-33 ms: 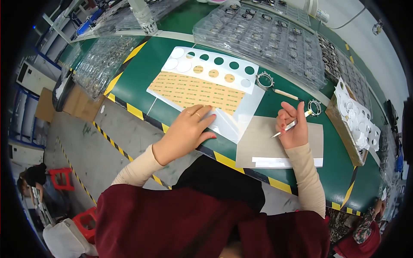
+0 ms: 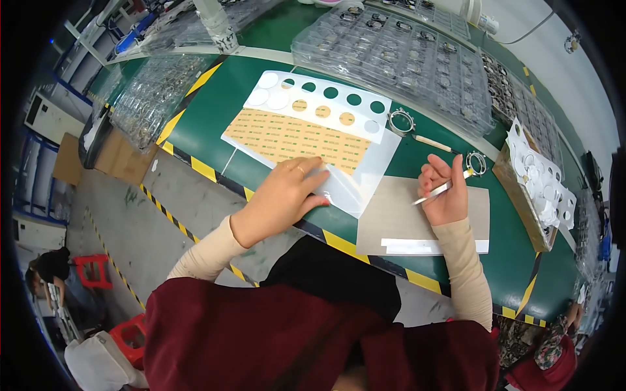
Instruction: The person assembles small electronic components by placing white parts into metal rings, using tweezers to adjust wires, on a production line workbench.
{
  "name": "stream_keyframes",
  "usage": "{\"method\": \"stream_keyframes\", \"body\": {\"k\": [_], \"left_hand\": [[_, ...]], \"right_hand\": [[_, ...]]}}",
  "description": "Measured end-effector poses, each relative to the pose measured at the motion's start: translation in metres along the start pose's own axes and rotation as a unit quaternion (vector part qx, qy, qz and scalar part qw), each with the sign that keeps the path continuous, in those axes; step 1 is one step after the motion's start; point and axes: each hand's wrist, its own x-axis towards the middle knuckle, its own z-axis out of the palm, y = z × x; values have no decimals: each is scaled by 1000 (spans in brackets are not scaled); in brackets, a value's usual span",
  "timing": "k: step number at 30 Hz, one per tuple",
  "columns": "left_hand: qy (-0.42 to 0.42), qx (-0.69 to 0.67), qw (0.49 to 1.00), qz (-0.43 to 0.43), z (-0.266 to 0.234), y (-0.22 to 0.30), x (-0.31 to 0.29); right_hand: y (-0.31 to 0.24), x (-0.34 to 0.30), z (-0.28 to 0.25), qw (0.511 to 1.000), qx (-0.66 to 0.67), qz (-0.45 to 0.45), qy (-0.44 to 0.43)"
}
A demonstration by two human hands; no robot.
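My left hand (image 2: 282, 199) lies over the near edge of an adhesive sheet (image 2: 293, 140). Its fingers rest on the sheet and the thumb is held apart from them. The sheet has a tan, printed backing and a white strip (image 2: 365, 122) with rows of round holes along its far side. Clear film (image 2: 342, 192) sticks out beside my fingers. In my right hand (image 2: 445, 195) are slim metal tweezers (image 2: 435, 192), their points toward the left, above a grey-brown board (image 2: 391, 218). A white strip of paper (image 2: 417, 246) lies along the board's near edge.
Beyond the sheet are a metal ring (image 2: 401, 122), a wooden-handled tool (image 2: 435, 143) and another ring (image 2: 476, 164). A box (image 2: 521, 199) of punched white scraps stands at right. Clear plastic trays (image 2: 385, 62) fill the back. Striped tape (image 2: 345, 244) marks the table's near edge.
The tweezers have turned slightly in my right hand. My left fingers have shifted a little on the sheet.
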Motion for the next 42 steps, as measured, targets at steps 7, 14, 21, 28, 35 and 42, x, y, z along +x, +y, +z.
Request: {"method": "stream_keyframes", "body": {"k": [7, 14, 21, 28, 35, 42], "left_hand": [[18, -35, 999, -3, -1, -6, 82], [-35, 52, 996, -56, 64, -22, 168], [38, -2, 997, -65, 55, -30, 182], [-230, -826, 503, -109, 47, -4, 161], [-268, -839, 467, -76, 70, 13, 146], [-309, -798, 511, -81, 74, 19, 143]], "right_hand": [[-17, 4, -15, 995, 87, -47, -33], [-17, 1, -15, 997, 60, -54, -21], [-21, 0, -14, 991, 15, -127, -38], [-35, -25, 34, 948, -295, -76, 88], [-22, -26, 39, 943, -315, -42, 98], [-18, -24, 33, 926, -364, -29, 97]]}}
